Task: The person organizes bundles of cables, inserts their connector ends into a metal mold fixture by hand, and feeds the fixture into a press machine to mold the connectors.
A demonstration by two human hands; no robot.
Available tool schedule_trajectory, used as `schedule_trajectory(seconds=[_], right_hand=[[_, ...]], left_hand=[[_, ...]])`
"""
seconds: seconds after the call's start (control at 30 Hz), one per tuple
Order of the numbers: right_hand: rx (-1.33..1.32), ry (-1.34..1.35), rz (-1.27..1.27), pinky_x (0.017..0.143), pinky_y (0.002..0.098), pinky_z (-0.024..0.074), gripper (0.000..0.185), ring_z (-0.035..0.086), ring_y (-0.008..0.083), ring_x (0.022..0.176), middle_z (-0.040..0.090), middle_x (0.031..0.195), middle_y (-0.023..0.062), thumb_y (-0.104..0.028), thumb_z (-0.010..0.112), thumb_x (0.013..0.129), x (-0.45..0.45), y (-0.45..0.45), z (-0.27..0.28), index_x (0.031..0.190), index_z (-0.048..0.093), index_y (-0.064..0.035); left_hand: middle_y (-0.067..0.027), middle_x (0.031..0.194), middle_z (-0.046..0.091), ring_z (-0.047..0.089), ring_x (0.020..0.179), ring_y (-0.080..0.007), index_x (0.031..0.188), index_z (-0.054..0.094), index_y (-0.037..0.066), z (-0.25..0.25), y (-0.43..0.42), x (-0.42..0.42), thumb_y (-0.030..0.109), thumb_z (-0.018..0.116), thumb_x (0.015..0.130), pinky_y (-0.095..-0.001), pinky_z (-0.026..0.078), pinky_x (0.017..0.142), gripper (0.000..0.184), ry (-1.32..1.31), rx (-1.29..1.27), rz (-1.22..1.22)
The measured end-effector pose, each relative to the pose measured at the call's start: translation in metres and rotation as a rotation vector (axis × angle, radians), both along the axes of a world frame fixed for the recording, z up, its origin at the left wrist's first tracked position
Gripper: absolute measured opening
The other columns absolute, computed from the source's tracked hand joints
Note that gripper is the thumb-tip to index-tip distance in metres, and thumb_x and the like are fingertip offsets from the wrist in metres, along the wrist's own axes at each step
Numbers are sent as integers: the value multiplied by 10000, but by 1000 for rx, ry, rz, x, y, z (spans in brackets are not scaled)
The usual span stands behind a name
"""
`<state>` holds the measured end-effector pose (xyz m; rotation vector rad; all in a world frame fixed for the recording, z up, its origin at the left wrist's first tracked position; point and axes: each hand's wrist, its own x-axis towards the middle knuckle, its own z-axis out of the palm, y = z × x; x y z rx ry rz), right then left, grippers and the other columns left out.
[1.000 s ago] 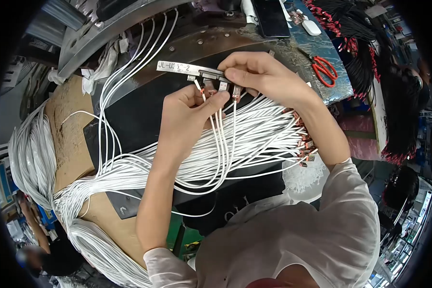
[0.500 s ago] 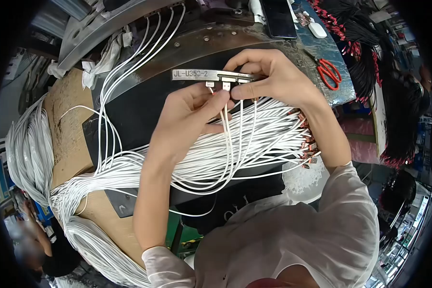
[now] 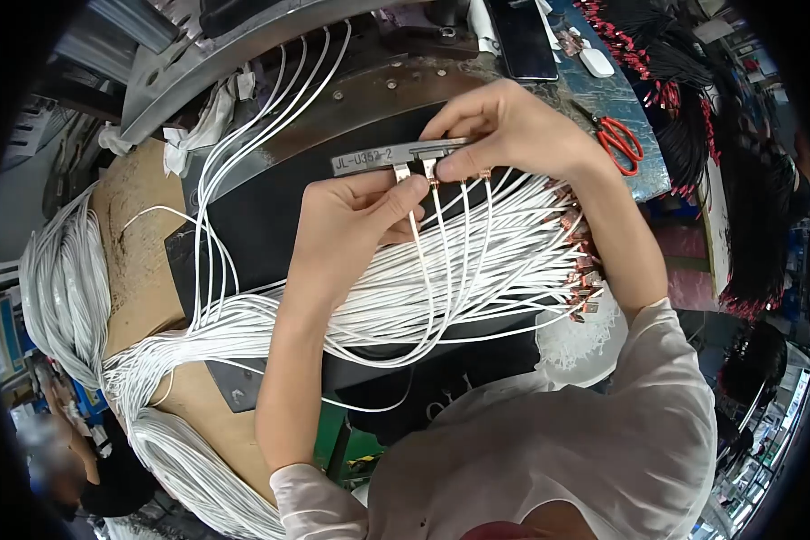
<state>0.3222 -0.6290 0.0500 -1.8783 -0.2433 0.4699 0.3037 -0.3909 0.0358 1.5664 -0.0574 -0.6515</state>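
A metal bar (image 3: 364,160) stamped "JL-U35…-2" (one digit unclear) is held over the bundle of white cables (image 3: 405,279). My right hand (image 3: 526,135) grips its right end, thumb in front and fingers behind. My left hand (image 3: 337,234) is closed below the bar's left part, its thumb and fingers pinching a white cable by its USB plug (image 3: 402,171), which meets the bar's lower edge. Another USB plug (image 3: 429,171) sits beside my right thumb. Further right, two more cables hang from the bar, their plugs partly hidden by my right hand.
Bare copper-coloured plugs (image 3: 585,288) end the bundle at right. Red-handled pliers (image 3: 619,146), a phone (image 3: 522,40) and a white case (image 3: 596,60) lie on the bench. A metal machine (image 3: 234,63) stands behind with cables attached. Another person (image 3: 58,459) is at lower left.
The bar has tilted, its marked left end now lower. My left hand has shifted slightly left, and the plug at its thumb now meets the bar further left. My right hand still grips the bar.
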Motion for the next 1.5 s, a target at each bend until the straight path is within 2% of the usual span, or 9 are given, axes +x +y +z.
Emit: schedule_trajectory(seconds=[0.13,0.33,0.83,1.0,1.1,1.2,1.33,1.4,1.5], right_hand=[[-483,-462,204,927,349,509,321,637,258,1080,674,1143,168,-100,853,767,39,2,-6,1070,787,-19],[-442,-929,-132,986,408,505,273,665,339,1091,725,1127,191,-219,644,972,146,7,-24,1169,706,-40],[-700,-1030,-257,898,476,514,223,639,388,1040,684,1082,199,-176,659,900,126,9,-20,1074,677,-39],[-853,-1001,-106,856,456,535,216,653,359,946,682,1016,145,-171,754,847,43,-24,-25,1025,712,-54],[-777,-978,-106,861,445,534,198,646,338,954,680,994,120,-151,748,854,42,-28,-26,1018,719,-45],[-470,-735,45,874,442,523,158,664,366,1001,691,929,157,-88,712,868,53,4,-4,1008,708,-13],[-418,-1017,46,736,399,536,82,683,330,854,697,858,150,-44,691,869,18,-2,36,923,676,15],[-56,-175,318,642,319,512,141,662,215,725,686,849,103,-124,728,902,-4,-58,60,968,725,1],[-660,-740,180,829,383,481,344,607,256,966,656,1006,102,-175,788,853,0,-61,19,1137,698,-3]], left_hand=[[-101,758,732,638,592,-102,978,778,-32,35,13,4,257,731,963,-290,519,567,293,-316,646,1],[-144,1106,661,597,1086,-341,1137,688,31,-2,-1,64,108,752,846,-474,459,929,307,-1552,879,126],[-144,697,648,661,710,-339,727,649,23,-9,-12,95,134,677,853,-466,513,680,170,-1357,622,63],[-81,717,628,605,686,-205,741,622,45,33,117,14,69,748,744,-354,476,635,128,-1867,447,50],[-148,1017,682,624,898,-290,1181,640,-23,29,251,74,187,634,995,-378,485,860,281,-874,482,781],[-171,1105,680,629,1017,-315,1289,611,12,29,256,63,189,645,991,-397,474,916,348,-1340,1292,668],[-173,1218,660,628,1109,-342,1214,662,11,44,117,-30,155,718,916,-427,463,968,335,-1206,972,325],[-164,1191,671,636,1104,-335,1185,681,16,37,107,-64,94,756,860,-427,456,995,342,-1159,865,132],[-143,1243,635,565,1219,-334,1178,679,26,31,36,-70,196,765,868,-447,418,1029,365,-1211,728,-140]])
